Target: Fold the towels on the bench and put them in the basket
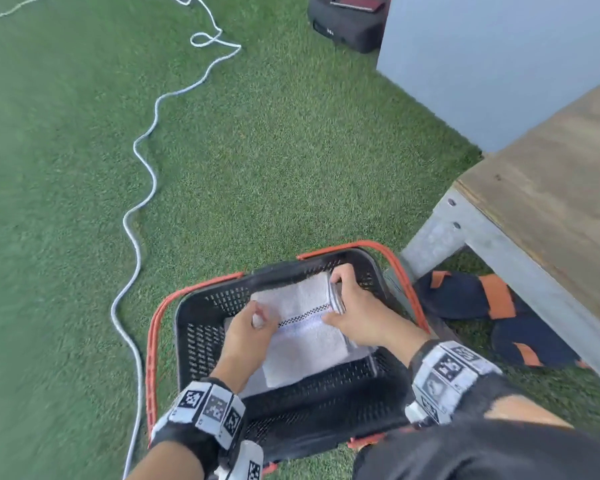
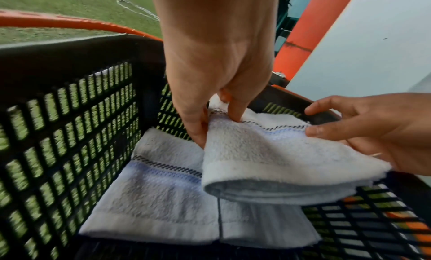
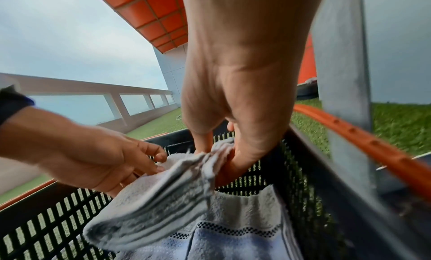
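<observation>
A folded white towel [image 2: 275, 153] is held inside the black basket [image 1: 201, 341], above a second folded towel [image 2: 151, 199] lying flat on the basket floor. Its left edge is pinched by the left hand [image 2: 217, 61], and its right edge (layers bunched) is gripped by the right hand [image 3: 240, 98]. Open floor is left toward the basket's right wall. The wooden bench [image 1: 551, 188] stands just beside the basket on green turf [image 1: 257, 150], where a white rope [image 1: 142, 188] trails.

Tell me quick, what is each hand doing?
Left hand: pinching one end of the folded towel over the basket.
Right hand: gripping the towel's other end.
</observation>
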A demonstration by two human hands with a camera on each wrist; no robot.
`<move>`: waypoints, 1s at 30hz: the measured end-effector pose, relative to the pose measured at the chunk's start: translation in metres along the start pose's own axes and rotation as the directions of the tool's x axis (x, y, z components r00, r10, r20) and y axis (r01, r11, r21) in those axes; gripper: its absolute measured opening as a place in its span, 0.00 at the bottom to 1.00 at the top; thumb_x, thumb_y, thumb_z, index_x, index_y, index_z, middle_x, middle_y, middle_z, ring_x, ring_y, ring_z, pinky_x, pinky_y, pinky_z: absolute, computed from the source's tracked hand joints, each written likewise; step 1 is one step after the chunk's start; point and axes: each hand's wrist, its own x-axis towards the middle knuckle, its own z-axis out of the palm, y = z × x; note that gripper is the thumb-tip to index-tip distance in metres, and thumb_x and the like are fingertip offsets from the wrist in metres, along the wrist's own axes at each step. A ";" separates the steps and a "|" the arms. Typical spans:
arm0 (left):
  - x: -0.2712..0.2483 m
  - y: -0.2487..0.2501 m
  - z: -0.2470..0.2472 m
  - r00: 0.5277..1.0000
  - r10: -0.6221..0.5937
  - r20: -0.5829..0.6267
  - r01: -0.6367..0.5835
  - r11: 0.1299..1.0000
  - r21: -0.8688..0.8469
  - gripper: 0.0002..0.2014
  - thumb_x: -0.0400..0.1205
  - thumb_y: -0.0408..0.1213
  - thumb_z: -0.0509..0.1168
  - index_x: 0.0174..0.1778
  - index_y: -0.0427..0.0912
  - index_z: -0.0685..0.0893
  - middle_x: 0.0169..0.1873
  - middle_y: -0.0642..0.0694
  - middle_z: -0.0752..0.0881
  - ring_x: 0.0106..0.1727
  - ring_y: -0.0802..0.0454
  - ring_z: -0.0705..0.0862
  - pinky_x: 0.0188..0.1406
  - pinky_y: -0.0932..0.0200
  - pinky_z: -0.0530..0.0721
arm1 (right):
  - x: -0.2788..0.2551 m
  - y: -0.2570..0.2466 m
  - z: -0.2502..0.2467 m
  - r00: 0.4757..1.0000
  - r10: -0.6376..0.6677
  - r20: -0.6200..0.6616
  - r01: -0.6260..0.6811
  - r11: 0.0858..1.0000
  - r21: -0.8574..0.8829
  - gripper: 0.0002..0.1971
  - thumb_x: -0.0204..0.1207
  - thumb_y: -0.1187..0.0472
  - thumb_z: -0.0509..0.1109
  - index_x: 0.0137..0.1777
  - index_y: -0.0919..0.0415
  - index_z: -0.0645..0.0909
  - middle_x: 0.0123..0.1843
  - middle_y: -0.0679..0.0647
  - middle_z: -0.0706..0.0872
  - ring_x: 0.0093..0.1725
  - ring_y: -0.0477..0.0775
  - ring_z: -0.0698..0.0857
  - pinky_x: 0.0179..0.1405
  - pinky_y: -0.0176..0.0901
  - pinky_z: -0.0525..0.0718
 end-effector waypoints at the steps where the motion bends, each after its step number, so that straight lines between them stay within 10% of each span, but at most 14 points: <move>1: 0.003 -0.007 -0.002 1.000 -0.008 -0.018 0.008 1.000 0.001 0.12 0.84 0.26 0.65 0.37 0.45 0.79 0.28 0.54 0.80 0.25 0.59 0.72 0.18 0.73 0.68 | 0.008 -0.002 0.004 0.998 -0.002 0.068 0.002 1.000 -0.002 0.20 0.83 0.58 0.69 0.61 0.49 0.58 0.34 0.51 0.72 0.25 0.49 0.70 0.27 0.44 0.69; 5: 0.011 -0.028 -0.010 0.985 -0.127 -0.114 0.125 0.992 -0.029 0.14 0.82 0.24 0.66 0.37 0.46 0.89 0.42 0.54 0.88 0.39 0.56 0.83 0.27 0.74 0.76 | 0.032 -0.011 0.022 0.974 -0.025 0.227 0.024 1.000 0.010 0.05 0.85 0.59 0.68 0.57 0.53 0.75 0.50 0.46 0.79 0.42 0.48 0.80 0.36 0.39 0.74; 9: 0.013 -0.040 -0.015 0.972 -0.197 -0.127 0.198 0.980 -0.001 0.16 0.84 0.24 0.62 0.48 0.47 0.91 0.56 0.52 0.88 0.49 0.59 0.85 0.34 0.69 0.78 | 0.042 -0.017 0.041 0.926 0.027 0.378 -0.046 0.998 0.040 0.15 0.87 0.57 0.65 0.73 0.49 0.77 0.73 0.50 0.78 0.64 0.52 0.80 0.57 0.44 0.77; 14: 0.016 -0.049 -0.011 0.961 -0.249 -0.117 0.256 0.965 0.051 0.19 0.85 0.25 0.60 0.70 0.42 0.83 0.63 0.47 0.84 0.29 0.59 0.78 0.20 0.70 0.76 | 0.047 -0.016 0.048 0.877 0.078 0.474 -0.072 0.997 -0.032 0.27 0.88 0.58 0.62 0.86 0.49 0.64 0.88 0.48 0.64 0.85 0.54 0.66 0.80 0.48 0.64; 20: 0.015 -0.035 -0.010 0.949 -0.263 -0.172 0.284 0.953 0.109 0.23 0.85 0.31 0.63 0.78 0.39 0.76 0.74 0.41 0.78 0.58 0.47 0.84 0.49 0.63 0.81 | 0.047 -0.020 0.045 0.901 0.090 0.425 -0.056 0.994 -0.092 0.26 0.88 0.57 0.61 0.86 0.51 0.64 0.87 0.53 0.66 0.83 0.58 0.69 0.80 0.51 0.67; 30: -0.015 0.060 -0.017 1.000 -0.003 -0.030 0.011 0.962 0.271 0.13 0.84 0.42 0.64 0.62 0.45 0.84 0.48 0.49 0.88 0.40 0.55 0.88 0.41 0.58 0.89 | -0.013 -0.055 -0.049 0.988 -0.071 0.140 0.091 0.986 -0.140 0.14 0.87 0.51 0.63 0.64 0.57 0.84 0.64 0.56 0.88 0.58 0.57 0.86 0.59 0.49 0.82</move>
